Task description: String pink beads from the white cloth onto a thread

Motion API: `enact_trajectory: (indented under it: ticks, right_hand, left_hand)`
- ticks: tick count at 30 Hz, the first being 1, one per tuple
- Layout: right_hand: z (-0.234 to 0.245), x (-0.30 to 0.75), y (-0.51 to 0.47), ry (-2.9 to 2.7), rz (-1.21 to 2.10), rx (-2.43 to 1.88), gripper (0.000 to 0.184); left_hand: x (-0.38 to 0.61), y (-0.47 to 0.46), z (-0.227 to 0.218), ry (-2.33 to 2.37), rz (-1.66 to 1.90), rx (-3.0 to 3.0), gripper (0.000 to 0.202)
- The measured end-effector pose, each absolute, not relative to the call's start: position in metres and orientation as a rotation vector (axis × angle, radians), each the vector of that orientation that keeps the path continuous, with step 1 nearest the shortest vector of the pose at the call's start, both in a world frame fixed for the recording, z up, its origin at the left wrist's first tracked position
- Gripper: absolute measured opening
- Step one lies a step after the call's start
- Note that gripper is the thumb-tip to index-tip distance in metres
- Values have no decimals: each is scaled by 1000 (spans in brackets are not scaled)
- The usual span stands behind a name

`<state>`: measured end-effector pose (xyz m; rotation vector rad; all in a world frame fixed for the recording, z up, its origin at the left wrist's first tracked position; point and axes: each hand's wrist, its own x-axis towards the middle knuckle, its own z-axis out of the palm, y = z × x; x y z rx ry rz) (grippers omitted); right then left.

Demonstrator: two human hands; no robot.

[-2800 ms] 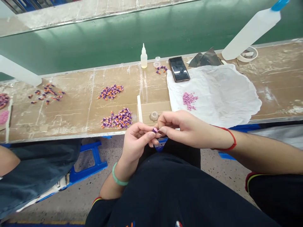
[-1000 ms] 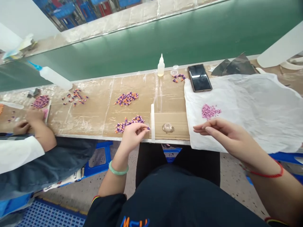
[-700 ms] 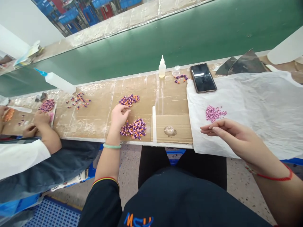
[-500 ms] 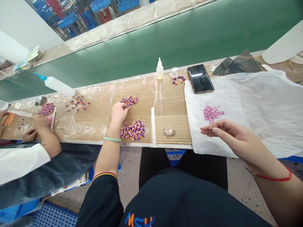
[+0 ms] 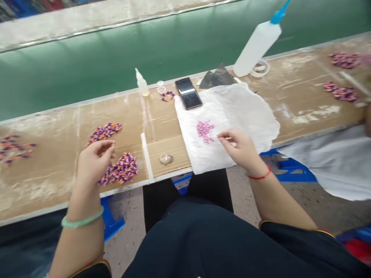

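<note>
My left hand point(image 5: 95, 159) is over the table between two piles of small purple-and-orange pieces, the farther pile point(image 5: 104, 131) and the nearer pile point(image 5: 125, 169). Its thumb and forefinger are pinched; whatever sits between the tips is too small to make out. To the right, my right hand point(image 5: 240, 150) is at a white cloth point(image 5: 246, 112), just beside a heap of tiny pink bits point(image 5: 204, 130). Those fingertips are drawn together too, and I cannot see what they hold. Between my hands, a small clear dome-shaped blob point(image 5: 165, 158) sits on a cardboard piece point(image 5: 174, 148).
A white strip point(image 5: 147, 158) borders the cardboard. Behind are a small dropper bottle point(image 5: 142, 83), a clear cap point(image 5: 161, 86), a phone point(image 5: 188, 93), dark sheets point(image 5: 217, 77), a large blue-tipped bottle point(image 5: 257, 48) and a tape roll point(image 5: 260, 68). Another person's sleeve point(image 5: 333, 158) shows at right.
The view has swung to the right. My left hand has come back from the far pile toward the near one. My right hand's fingers have drawn together beside the pink bits.
</note>
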<state>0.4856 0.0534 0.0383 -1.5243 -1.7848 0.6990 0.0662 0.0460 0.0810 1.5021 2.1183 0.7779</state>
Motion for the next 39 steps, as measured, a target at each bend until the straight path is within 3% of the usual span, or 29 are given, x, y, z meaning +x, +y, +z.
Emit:
enact_trajectory:
  ticks: [7,14,39]
  right_hand:
    - [12,488,58,-2109,427,-1471,12]
    - [10,480,59,-2175,345,-1496,11]
    - [2,466,64,-2206,399,-1456,12]
  left_hand:
    - [112,7,87,1650,923,1412,22]
    - [126,-13,77,1584,936,1368,19]
    - [150,-38,55,1336,985,1239,11]
